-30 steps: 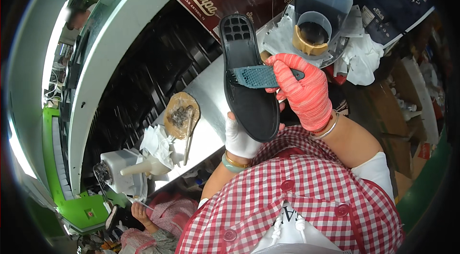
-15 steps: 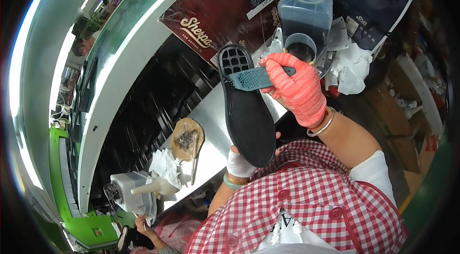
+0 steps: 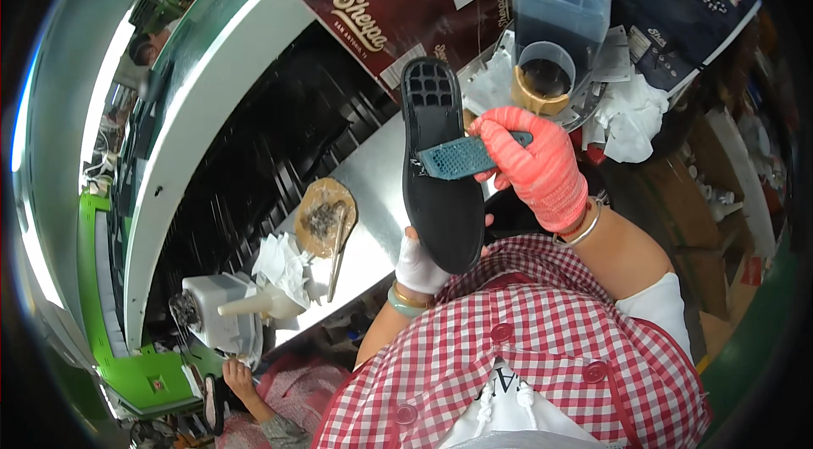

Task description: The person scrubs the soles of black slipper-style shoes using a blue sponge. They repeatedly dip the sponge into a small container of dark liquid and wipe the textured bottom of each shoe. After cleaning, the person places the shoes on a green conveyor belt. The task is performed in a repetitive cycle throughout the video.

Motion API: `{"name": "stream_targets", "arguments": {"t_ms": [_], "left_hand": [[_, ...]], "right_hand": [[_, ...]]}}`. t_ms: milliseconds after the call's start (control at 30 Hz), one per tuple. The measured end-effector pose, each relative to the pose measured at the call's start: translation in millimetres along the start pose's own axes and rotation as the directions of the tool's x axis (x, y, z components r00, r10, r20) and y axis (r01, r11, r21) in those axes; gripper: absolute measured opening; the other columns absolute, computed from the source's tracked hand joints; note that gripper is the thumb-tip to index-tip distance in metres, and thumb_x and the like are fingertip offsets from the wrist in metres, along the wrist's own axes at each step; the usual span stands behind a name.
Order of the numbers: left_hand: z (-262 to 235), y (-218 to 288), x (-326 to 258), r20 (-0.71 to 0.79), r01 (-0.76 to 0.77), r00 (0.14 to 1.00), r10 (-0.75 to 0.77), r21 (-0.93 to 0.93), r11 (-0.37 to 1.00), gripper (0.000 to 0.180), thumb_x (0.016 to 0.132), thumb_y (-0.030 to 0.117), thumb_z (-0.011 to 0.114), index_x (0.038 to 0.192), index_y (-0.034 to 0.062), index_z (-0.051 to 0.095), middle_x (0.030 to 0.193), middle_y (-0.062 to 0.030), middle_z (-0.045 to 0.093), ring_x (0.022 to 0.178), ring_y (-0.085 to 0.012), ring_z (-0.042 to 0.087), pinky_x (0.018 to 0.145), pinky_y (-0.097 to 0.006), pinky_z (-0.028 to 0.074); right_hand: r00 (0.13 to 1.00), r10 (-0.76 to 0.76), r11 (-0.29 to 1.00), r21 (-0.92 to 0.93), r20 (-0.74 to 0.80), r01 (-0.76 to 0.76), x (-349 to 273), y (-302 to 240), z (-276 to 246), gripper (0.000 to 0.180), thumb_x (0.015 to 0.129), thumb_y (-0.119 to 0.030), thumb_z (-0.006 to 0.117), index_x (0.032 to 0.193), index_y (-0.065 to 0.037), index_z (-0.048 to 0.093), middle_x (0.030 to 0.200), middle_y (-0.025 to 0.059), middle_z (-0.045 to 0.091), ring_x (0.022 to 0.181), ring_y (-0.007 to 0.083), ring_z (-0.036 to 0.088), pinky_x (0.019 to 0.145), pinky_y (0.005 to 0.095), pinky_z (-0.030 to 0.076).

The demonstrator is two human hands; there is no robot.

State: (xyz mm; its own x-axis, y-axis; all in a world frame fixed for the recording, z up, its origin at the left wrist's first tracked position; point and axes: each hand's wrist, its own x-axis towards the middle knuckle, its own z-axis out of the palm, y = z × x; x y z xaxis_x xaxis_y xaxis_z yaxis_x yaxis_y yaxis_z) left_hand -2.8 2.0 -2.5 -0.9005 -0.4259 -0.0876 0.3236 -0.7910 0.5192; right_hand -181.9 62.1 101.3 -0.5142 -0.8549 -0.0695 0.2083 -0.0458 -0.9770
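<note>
While the black shoe sole (image 3: pixel 440 178) stands nearly upright above the grey metal bench (image 3: pixel 373 186), its matte rubber shows a gridded heel at the top and a smooth, rounded toe at the bottom. The left hand (image 3: pixel 421 264), in a white glove, is closed around the toe end from below, holding the sole up in front of the red checked apron (image 3: pixel 525 339). The right hand (image 3: pixel 538 165), in a ribbed pink glove, has its fingers curled tight around a teal brush (image 3: pixel 461 157) whose flat, dotted head lies across the middle of the sole. On the bench to the left lies a round brown pad (image 3: pixel 326 216) crusted with dark residue, a thin stick (image 3: pixel 336 250) across it, with crumpled white paper (image 3: pixel 284 267) just beside. Behind the right hand stands a translucent plastic container (image 3: pixel 563 8) with a tan-rimmed cup (image 3: pixel 542 80) before it.
</note>
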Motion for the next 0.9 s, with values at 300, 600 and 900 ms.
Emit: {"name": "stream_targets", "arguments": {"t_ms": [300,600,900], "left_hand": [[-1,2,3,-0.090,-0.082,0.993,0.076,-0.063,0.995,0.086,0.075,0.062,0.058,0.136,0.0079,0.030,0.130,-0.0174,0.042,0.111,-0.0362,0.049,0.069,-0.049,0.055],[-33,2,-2,-0.132,-0.022,0.991,-0.007,-0.218,0.976,0.088,0.077,0.076,0.036,0.131,0.0064,0.040,0.122,-0.0180,0.051,0.106,-0.0338,0.054,0.080,-0.050,0.048],[-21,12,-11,-0.249,-0.110,0.967,0.048,-0.242,0.964,0.077,0.087,0.066,0.025,0.137,0.0078,0.033,0.136,-0.0152,0.041,0.122,-0.0298,0.042,0.104,-0.044,0.033]], "right_hand": [[0.993,0.099,0.995,-0.013,0.060,-0.098,-14,23,9,0.019,0.089,-0.016,0.056,0.096,-0.001,0.064,0.076,0.0056,0.065,0.061,0.0101,0.062,0.048,0.0196,0.048],[0.974,0.165,0.982,-0.112,0.154,-0.149,-29,29,16,0.017,0.087,-0.012,0.057,0.094,0.001,0.064,0.081,0.0075,0.065,0.064,0.0115,0.064,0.052,0.0211,0.050],[0.918,0.153,0.976,-0.202,0.367,-0.082,-33,34,25,0.016,0.087,-0.008,0.056,0.097,0.003,0.063,0.088,0.0096,0.065,0.074,0.0107,0.062,0.062,0.0231,0.055]]}}
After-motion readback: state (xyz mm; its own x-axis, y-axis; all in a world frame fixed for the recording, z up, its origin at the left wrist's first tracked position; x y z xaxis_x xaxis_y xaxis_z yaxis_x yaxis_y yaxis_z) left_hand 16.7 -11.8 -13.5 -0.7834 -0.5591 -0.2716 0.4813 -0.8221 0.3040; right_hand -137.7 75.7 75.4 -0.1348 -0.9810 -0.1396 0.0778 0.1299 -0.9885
